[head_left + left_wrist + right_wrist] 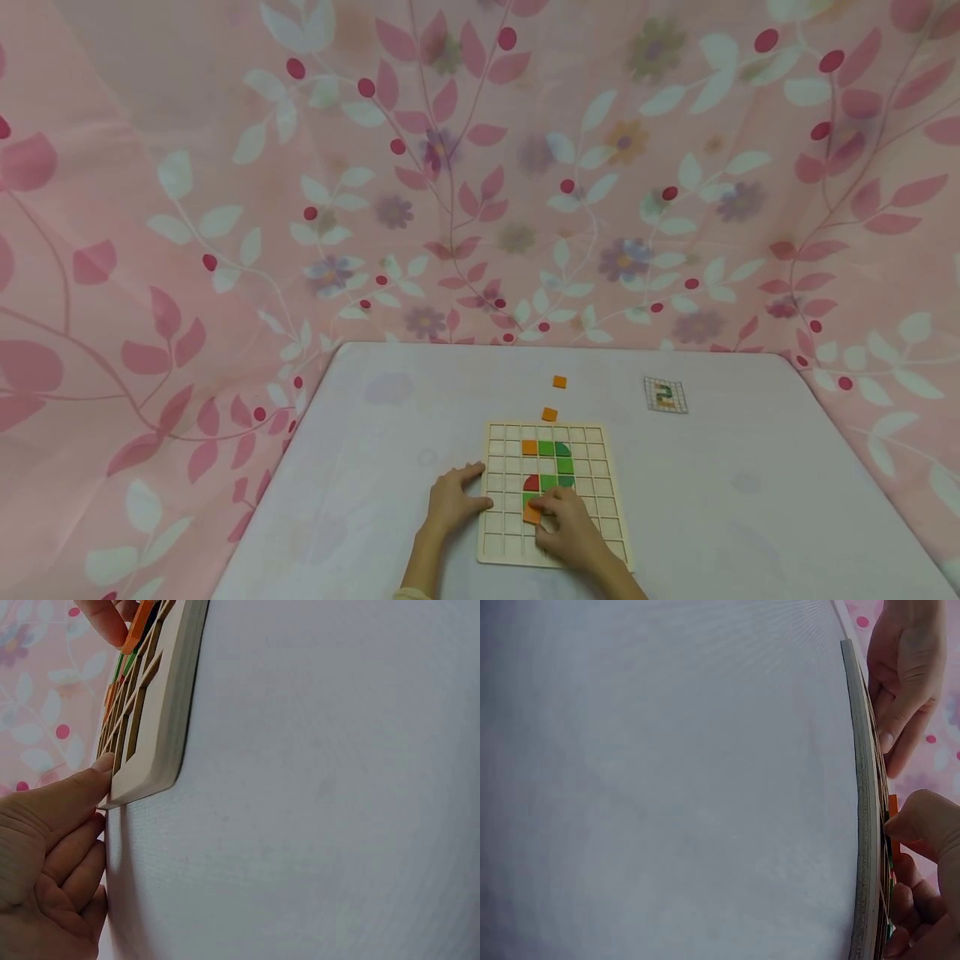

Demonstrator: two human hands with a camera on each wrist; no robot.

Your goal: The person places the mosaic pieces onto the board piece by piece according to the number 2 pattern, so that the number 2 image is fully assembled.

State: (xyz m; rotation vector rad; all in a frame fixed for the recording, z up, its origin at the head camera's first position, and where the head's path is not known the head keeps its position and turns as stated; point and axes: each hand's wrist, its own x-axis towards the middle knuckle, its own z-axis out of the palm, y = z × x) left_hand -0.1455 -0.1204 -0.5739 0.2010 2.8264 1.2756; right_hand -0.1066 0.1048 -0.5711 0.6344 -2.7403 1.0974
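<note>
A pale wooden grid board (506, 546) lies on the table, with orange, green and red tiles in several of its cells. My right hand (573, 533) is over the lower middle of the board, pinching an orange square tile (531, 515) between thumb and fingers. That tile (137, 628) stands tilted above the grid in the left wrist view. At the board's left edge, my left hand (450, 500) holds the rim, its thumb (103, 763) on top and its other fingers beside the edge. A green tile (528, 498) next to the pinched one is partly covered.
Two loose orange tiles (550, 414) lie beyond the board's far edge. A small card (665, 395) with a gridded, coloured pattern is at the back right of the white table (375, 467). Floral pink cloth (480, 208) hangs behind and at the sides.
</note>
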